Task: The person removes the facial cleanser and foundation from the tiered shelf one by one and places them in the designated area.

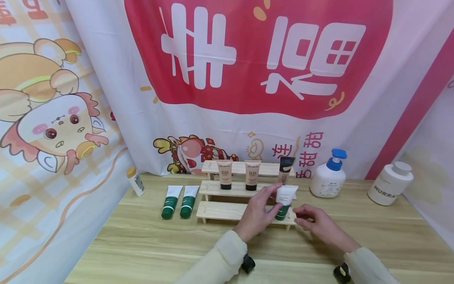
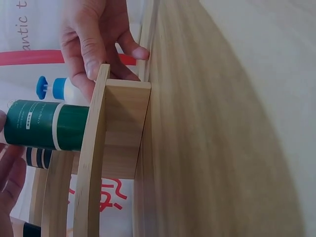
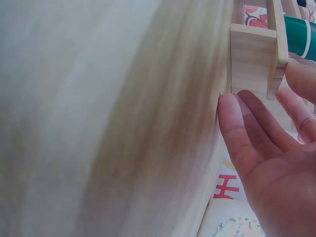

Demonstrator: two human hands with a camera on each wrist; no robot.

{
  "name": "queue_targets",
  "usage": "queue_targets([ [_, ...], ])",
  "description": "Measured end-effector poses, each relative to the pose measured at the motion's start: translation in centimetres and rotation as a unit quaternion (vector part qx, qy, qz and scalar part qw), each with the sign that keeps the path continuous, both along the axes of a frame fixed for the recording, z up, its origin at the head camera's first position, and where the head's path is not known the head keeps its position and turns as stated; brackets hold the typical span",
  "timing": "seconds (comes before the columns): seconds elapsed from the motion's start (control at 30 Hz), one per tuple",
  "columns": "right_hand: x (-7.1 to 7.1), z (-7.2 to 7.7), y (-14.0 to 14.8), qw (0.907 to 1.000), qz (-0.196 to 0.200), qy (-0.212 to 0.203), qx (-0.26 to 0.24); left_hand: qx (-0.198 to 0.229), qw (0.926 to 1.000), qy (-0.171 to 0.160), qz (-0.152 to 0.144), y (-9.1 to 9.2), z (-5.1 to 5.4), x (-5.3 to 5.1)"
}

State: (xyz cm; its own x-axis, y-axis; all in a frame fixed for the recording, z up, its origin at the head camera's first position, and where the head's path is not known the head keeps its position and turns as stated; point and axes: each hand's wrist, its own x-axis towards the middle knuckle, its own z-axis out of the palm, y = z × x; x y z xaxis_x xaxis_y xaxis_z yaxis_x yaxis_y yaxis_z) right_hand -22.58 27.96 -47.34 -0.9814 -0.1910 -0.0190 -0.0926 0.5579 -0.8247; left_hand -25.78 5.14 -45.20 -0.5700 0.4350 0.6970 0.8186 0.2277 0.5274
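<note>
I see the left hand [image 1: 258, 213] with its grip pinching a tube [image 1: 286, 193], cap [image 1: 281, 215] down on the lowest step [image 1: 223, 212] of the rack [image 1: 271, 169], toward four o'clock. It looks light, soft and slightly slick; I'd hold it near the stiffer cap. The right hand [image 1: 319, 224], grip loosely parted, is by the rack's end. Beneath is a wood-grain bench [image 1: 149, 248]; printed cloth [image 1: 248, 98] hangs at twelve o'clock.

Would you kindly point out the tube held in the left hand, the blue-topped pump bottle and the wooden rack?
Tube [image 2: 45, 127], left wrist view: its green part.
Pump bottle [image 1: 328, 180], head view: its white body.
Wooden rack [image 1: 225, 210], head view: bare wood of its lowest shelf.
</note>
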Motion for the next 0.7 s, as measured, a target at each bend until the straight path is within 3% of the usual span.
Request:
queue_targets([
  [0.33,-0.1,0.0,-0.4,0.9995,0.025,0.021,0.001,0.001,0.9998,0.016,0.013,-1.1,0.4,0.6],
  [0.5,0.1,0.1,-0.2,0.9994,0.016,0.031,0.001,0.009,0.9998,0.015,0.007,-3.7,2.4,1.4],
  [0.7,0.2,0.0,-0.2,0.9995,0.015,0.025,-0.009,0.014,0.9993,0.02,0.027,-8.7,4.9,2.2],
])
